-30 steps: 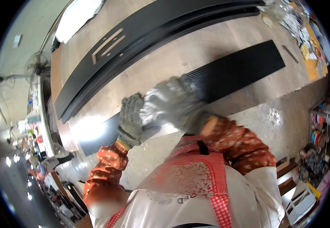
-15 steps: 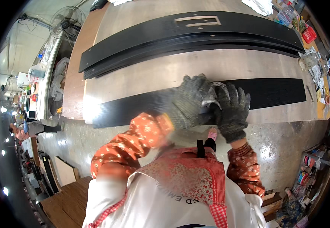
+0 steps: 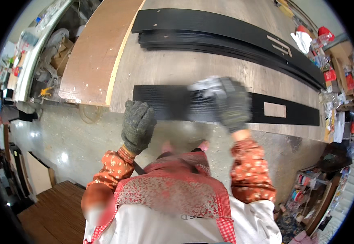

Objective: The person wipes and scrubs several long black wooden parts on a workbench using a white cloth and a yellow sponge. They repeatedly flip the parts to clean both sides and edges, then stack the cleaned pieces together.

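Observation:
A long black board (image 3: 173, 101) with a faint wood grain and a rectangular cutout toward its right end lies along the table's near edge. My left hand (image 3: 138, 126), in a dark grey knitted glove, is at the board's near left corner with its fingers curled in against it. Over the middle of the board, my gloved right hand (image 3: 233, 105) is smeared by motion. A white crumpled cloth (image 3: 207, 84) pokes out from its fingers toward the left. Beyond lies a stack of similar black boards (image 3: 209, 25), the top one with a slotted cutout.
The wooden table (image 3: 124, 73) has a brown panel (image 3: 85, 53) along its left side. Bottles, red items and plastic wrap crowd the right edge. To the left is a cluttered bench (image 3: 42, 44). A rack (image 3: 307, 191) stands on the floor at lower right.
My hands were together over the board; now the left is at its left end and the right is apart with the cloth. The view has shifted, and the board's cutout now shows.

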`<state>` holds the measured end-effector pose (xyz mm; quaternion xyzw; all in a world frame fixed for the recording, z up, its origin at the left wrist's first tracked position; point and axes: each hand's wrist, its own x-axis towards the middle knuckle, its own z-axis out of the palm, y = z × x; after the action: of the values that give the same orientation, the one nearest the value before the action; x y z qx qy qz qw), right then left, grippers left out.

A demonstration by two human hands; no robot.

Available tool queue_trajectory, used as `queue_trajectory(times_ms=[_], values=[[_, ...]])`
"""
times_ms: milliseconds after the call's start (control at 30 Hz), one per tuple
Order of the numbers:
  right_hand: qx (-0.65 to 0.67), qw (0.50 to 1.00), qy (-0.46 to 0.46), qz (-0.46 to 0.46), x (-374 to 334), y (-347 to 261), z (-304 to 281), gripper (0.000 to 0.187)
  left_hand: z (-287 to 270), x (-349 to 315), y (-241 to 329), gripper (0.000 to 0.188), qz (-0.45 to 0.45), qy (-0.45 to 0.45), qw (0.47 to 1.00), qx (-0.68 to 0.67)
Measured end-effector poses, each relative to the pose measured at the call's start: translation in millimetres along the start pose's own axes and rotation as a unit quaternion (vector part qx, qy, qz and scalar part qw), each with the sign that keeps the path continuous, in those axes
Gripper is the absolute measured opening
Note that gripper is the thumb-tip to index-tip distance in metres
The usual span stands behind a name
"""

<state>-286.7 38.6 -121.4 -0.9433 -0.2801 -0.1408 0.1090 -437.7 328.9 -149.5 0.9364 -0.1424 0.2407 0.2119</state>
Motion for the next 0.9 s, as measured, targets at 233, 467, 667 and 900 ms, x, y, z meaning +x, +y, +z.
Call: queue_trajectory(times_ms=[233,467,667,900], values=[[0.094,0.978,-0.074,-0.171,51,-125,19,0.050,-2,9,2,0.035,-0.019,0.086,0.995,0.038],[-0.034,0.999,-0.023,-0.013,6,-16,-1,0.050,30,-19,-4,0.034,-0.025,0.159,0.986,-0.030],[0.061,0.963,-0.083,-0.250,82,-164,36,0.046,40,-17,-6,0.038,-0.022,0.202,0.978,-0.057],[-0.037,0.994,-0.025,-0.103,0,-69,-10,0.045,27,-19,-14,0.029,0.005,0.170,0.985,-0.030]])
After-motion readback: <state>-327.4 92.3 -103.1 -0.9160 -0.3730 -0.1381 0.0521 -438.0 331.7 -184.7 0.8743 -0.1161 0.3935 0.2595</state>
